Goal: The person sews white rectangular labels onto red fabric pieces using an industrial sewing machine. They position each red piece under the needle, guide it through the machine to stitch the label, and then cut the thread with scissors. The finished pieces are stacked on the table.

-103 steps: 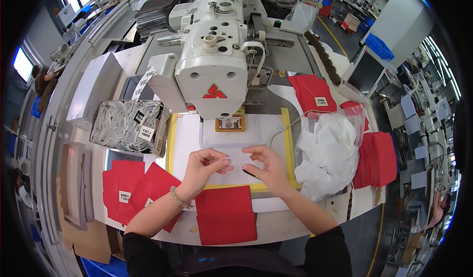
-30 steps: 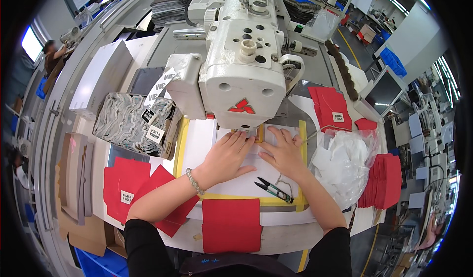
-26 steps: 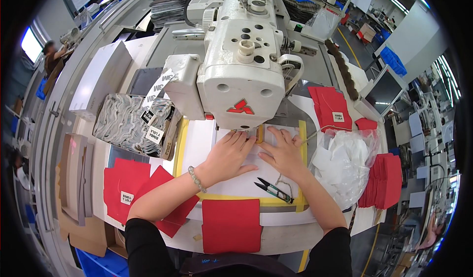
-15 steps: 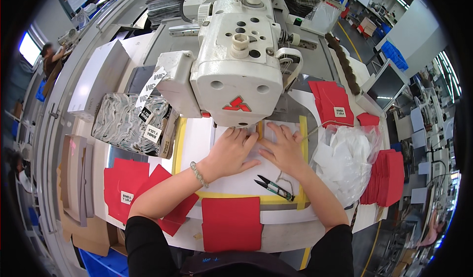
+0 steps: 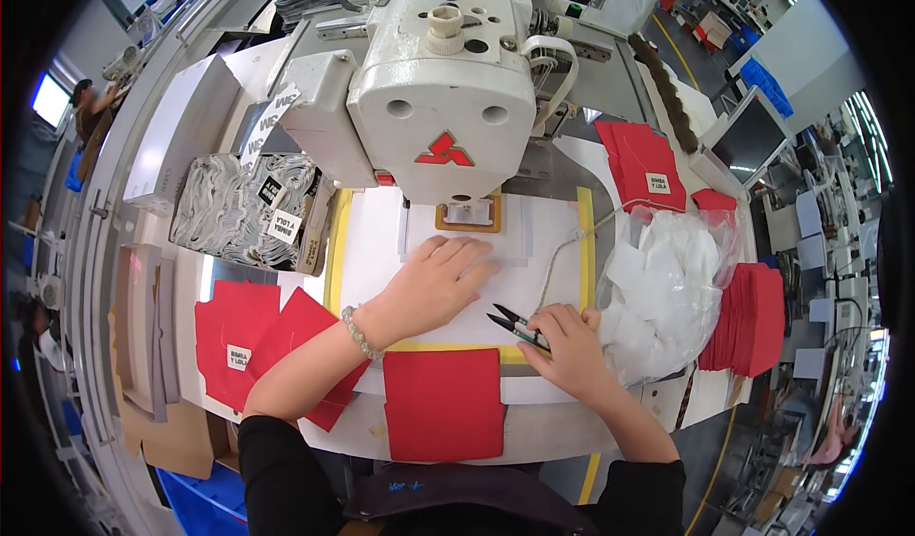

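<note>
My left hand (image 5: 429, 288) lies palm down on the white sheet (image 5: 376, 250), fingers stretched out just below a small yellow-rimmed frame (image 5: 468, 226) under the white sewing machine head (image 5: 440, 107). My right hand (image 5: 570, 350) is closed on black-bladed thread snips (image 5: 507, 317) near the right strip of yellow tape (image 5: 583, 250); the blades point toward my left hand. A cord (image 5: 551, 274) runs up from beside the snips. A red fabric piece (image 5: 443, 403) lies at the front edge, just below the taped sheet.
Red pieces (image 5: 238, 317) lie left, more red stacks (image 5: 743, 317) right. A bag of white pieces (image 5: 658, 298) is beside my right hand. A box of labels (image 5: 214, 212) and long white box (image 5: 181, 126) stand left, a monitor (image 5: 748, 141) back right. A co-worker (image 5: 91, 102) sits far left.
My right hand has left the frame area, moved down and taken hold of the snips. My left hand stays on the sheet, and more of the yellow-rimmed frame now shows above it.
</note>
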The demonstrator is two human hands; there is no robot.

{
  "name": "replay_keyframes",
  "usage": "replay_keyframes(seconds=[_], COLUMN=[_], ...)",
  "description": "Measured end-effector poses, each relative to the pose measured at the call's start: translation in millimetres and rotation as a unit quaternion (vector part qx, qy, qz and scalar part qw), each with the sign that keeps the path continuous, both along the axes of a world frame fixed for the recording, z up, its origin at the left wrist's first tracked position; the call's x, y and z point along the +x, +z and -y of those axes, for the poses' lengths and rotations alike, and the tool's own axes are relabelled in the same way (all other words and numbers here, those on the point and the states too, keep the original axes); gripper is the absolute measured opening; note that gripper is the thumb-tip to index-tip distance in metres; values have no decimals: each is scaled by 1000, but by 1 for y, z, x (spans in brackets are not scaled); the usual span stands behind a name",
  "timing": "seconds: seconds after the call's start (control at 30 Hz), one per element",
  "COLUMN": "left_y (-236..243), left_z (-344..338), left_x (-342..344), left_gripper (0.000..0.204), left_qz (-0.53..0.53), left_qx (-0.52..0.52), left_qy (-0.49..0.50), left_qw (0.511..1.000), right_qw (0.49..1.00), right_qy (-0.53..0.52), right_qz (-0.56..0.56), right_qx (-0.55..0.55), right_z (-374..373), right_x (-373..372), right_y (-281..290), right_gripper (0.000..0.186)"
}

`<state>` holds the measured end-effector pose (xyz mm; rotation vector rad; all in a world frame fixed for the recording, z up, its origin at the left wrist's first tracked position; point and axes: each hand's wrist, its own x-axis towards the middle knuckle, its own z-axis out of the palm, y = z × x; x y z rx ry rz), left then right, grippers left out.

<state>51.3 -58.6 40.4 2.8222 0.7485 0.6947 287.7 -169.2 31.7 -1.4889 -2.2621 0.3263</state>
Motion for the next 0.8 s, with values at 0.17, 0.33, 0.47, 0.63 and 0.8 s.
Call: replay_keyframes(seconds=[0.17, 0.33, 0.47, 0.63, 0.8], left_y=[-6, -9, -10, -13, -18], left_z=[58, 79, 81, 88, 97], left_x=[-13, -16, -15, -15, -22], left_gripper=[16, 9, 7, 7, 13], left_qz=[-29, -61, -72, -97, -115], left_qx=[-138, -123, -113, -77, 38], left_qy=[-41, -34, -29, -18, -27], left_qw=[989, 990, 991, 992, 992], right_qw=[998, 993, 990, 994, 994], right_qy=[-58, -109, -104, -43, 32], right_qz=[-3, 27, 43, 44, 26], right_qx=[25, 35, 88, 87, 99], right_z=[18, 19, 23, 39, 48], right_x=[12, 23, 20, 7, 4], right_y=[-14, -10, -10, -7, -8], right_gripper=[25, 22, 20, 25, 34])
